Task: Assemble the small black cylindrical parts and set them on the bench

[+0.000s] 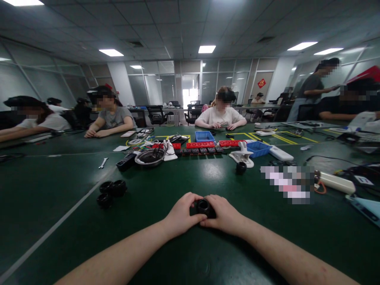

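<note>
Just in front of me, a small black round part with a hole in its top (pixel 203 205) stands on the green table. My left hand (pixel 184 211) curls round its left side, thumb at the near edge. My right hand (pixel 221 211) closes round the right side, and the fingertips of both hands nearly meet at the far edge. Its lower part is hidden by the fingers. To the left sit three similar black round parts (pixel 113 189) close together. Another black round part (pixel 241 168) stands farther off to the right, by a white clamp-like stand (pixel 242 153).
Across the table's middle lie red power strips (pixel 200 144), a metal bowl (pixel 150 157) and blue trays (pixel 258 149). A wrench (pixel 103 163) lies at left. At right are a cream cylindrical device (pixel 337 182) and cables. A person (pixel 220 113) sits opposite, others around.
</note>
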Motion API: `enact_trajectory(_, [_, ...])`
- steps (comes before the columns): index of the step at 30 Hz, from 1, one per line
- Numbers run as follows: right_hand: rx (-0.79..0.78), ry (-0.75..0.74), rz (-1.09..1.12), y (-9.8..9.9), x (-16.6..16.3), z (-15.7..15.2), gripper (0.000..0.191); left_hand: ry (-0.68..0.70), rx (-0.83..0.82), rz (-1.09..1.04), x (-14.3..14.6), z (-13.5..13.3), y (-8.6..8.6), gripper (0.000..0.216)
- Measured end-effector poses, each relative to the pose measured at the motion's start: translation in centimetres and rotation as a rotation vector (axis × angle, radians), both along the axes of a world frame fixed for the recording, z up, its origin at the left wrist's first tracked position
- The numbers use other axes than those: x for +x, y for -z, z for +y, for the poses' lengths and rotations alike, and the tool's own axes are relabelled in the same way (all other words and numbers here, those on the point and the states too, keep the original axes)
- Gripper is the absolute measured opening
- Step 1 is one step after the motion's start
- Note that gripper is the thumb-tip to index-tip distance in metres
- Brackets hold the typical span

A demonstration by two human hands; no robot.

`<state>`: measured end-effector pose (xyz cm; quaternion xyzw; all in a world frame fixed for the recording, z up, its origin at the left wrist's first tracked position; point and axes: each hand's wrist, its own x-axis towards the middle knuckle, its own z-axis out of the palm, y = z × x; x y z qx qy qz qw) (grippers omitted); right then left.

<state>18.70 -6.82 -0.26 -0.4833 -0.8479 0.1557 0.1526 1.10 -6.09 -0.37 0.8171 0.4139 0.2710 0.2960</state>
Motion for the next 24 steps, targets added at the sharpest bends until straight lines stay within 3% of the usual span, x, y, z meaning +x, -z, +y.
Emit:
enact_trajectory(5, [-0.222, -0.166, 0.190, -0.3, 1.4, 0.9, 0.036, 0.077, 0.000, -0.003, -0.3, 0.1, -0.2, 0.036])
enact_trajectory(9, [-0.333, -0.165, 0.260, -0.3, 1.7, 1.2, 0.026, 0.111, -0.029, -0.008, -0.4, 0.1, -0.4, 0.036])
enact_trajectory(15, [-0.259, -0.007, 0.144, -0.2, 1.1, 0.6, 0.031, 0.056, -0.035, -0.006, 0.0, -0.5, -0.3, 0.035])
enact_trajectory(20, [-0.003, 0.149, -0.061, -0.1, -0.2, -0.1, 0.034, -0.132, -0.008, -0.052, 0.7, -0.7, 0.6, 0.036])
enact_trajectory(24, [0.079, 0.161, -0.102, 0.0, -0.6, -0.2, 0.039, -0.118, -0.019, -0.050, 0.6, -0.5, 0.7, 0.035])
